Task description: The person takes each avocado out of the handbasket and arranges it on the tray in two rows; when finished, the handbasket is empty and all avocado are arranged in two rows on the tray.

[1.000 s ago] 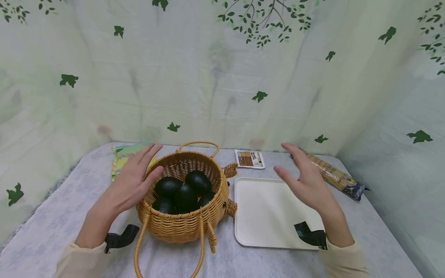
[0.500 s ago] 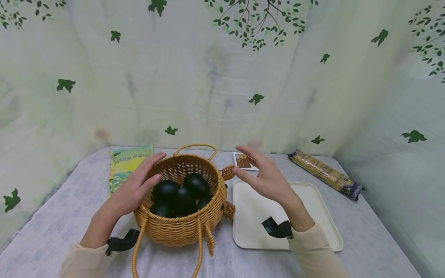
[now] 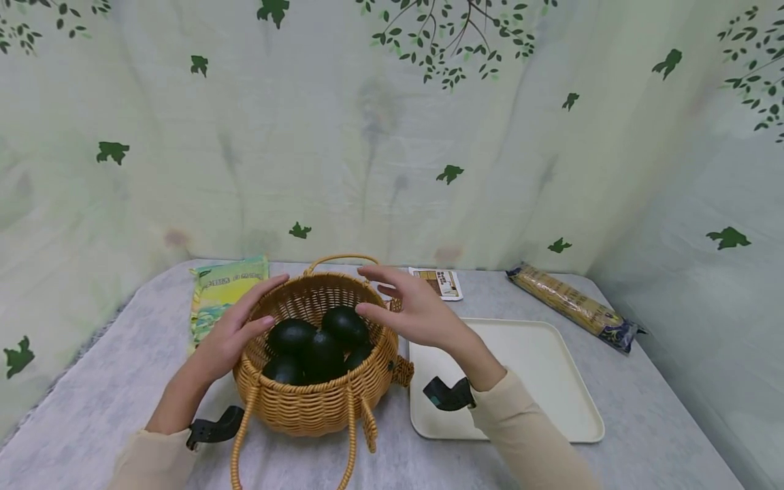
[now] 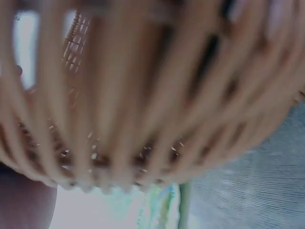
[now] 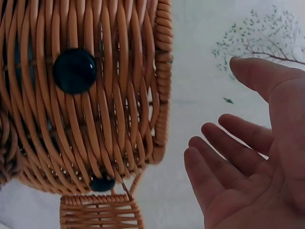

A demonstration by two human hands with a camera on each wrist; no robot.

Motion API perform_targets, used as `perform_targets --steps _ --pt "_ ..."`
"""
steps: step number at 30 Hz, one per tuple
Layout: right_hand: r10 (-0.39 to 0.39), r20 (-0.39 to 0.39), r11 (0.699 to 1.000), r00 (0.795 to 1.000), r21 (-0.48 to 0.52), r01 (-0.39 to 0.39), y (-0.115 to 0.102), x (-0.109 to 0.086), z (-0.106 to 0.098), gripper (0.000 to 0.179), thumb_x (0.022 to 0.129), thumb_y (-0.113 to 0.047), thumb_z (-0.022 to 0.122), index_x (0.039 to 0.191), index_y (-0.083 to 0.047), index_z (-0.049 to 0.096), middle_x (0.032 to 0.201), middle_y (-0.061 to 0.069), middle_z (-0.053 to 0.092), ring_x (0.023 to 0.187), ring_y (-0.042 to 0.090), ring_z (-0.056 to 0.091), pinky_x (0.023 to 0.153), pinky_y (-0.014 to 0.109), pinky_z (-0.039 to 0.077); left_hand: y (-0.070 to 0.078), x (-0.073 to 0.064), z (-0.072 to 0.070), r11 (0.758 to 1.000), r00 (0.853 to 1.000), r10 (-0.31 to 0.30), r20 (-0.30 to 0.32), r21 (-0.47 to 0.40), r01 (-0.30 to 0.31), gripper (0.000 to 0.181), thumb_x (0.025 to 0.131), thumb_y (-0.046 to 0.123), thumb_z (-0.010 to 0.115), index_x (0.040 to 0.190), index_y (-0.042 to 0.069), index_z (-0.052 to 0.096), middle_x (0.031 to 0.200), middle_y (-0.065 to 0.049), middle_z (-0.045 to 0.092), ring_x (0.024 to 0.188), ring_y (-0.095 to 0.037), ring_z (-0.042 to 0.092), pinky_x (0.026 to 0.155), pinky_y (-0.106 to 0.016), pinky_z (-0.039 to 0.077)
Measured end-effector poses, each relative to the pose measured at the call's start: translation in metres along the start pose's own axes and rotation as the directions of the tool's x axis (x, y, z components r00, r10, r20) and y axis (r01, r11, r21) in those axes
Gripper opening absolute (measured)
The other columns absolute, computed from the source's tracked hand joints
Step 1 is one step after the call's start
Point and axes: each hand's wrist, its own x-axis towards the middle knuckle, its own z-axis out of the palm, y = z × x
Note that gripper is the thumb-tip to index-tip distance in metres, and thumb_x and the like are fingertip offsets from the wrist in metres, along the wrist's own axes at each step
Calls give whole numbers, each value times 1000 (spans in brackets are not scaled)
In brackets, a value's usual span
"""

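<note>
A round wicker basket (image 3: 306, 412) with looped handles stands left of centre, holding several dark green avocados (image 3: 324, 354). My left hand (image 3: 226, 340) lies along the basket's left side, its fingers extended at the rim and thumb over the edge. Basket weave fills most of the left wrist view. Over the basket's right rim hovers my right hand (image 3: 416, 309), fingers spread and nothing in them. In the right wrist view that open palm (image 5: 248, 191) faces the basket's side (image 5: 119, 95), where round black button eyes (image 5: 75, 70) show.
A white tray (image 3: 527, 381) lies right of the basket, beneath my right forearm. Behind stand a small white-and-brown packet (image 3: 450, 282) and a green-yellow bag (image 3: 223, 289). A long noodle-like package (image 3: 569, 303) rests at back right. A leaf-printed curtain (image 3: 392, 136) borders the table.
My right hand has swung left from over the tray to the basket's right rim. The left hand has shifted only slightly at the left side; the camera view has tilted a little.
</note>
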Motion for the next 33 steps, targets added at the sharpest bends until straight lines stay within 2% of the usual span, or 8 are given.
perform_targets --steps 4,8,11,15,23,29,33 --pt "2 43 999 999 -49 0 -5 9 7 57 99 -29 70 150 -13 52 150 2 55 139 21 53 111 41 46 -12 -3 4 994 1000 0 -27 -112 -3 55 101 2 40 156 7 41 161 -4 41 145 -2 36 110 -13 28" --pt "-15 86 996 996 -83 22 -9 18 14 56 98 -31 71 149 -15 53 147 0 57 136 18 54 110 42 46 -22 -8 10 964 998 5 -59 -267 -20 49 99 2 34 146 -8 45 160 -2 42 144 -7 38 109 -16 35" --pt "-29 121 996 992 -84 40 -11 25 19 57 99 -30 70 150 -14 52 148 3 56 138 21 54 111 39 46 -26 -9 12 941 997 12 -74 -337 -36 49 99 3 32 144 -9 45 160 -5 41 144 -11 39 108 -19 38" --pt "-35 159 991 987 -124 55 -11 33 26 57 100 -33 68 151 -15 51 151 4 55 140 20 52 112 38 44 -27 -9 13 932 996 -12 -85 -361 -19 51 100 6 30 147 -6 45 157 -4 43 142 -17 41 106 -19 40" --pt "-8 223 981 975 -188 51 -10 49 39 57 101 -42 65 150 -18 52 149 0 56 136 13 53 108 32 46 -32 -9 14 908 992 -109 -68 -413 72 58 102 18 28 157 4 37 156 -3 42 138 -24 41 103 -23 45" --pt "-20 263 967 965 -241 85 -12 62 45 56 101 -42 65 148 -14 55 146 1 59 133 13 56 109 32 46 -32 -9 14 902 990 -127 -63 -423 89 59 103 22 27 159 6 34 156 1 41 139 -26 39 104 -23 44" --pt "15 295 955 956 -287 73 -9 66 49 56 101 -42 64 148 -12 55 145 3 61 130 16 59 108 32 47 -33 -9 14 898 989 -136 -56 -429 100 60 103 24 27 160 7 33 156 2 40 139 -26 39 104 -22 44"
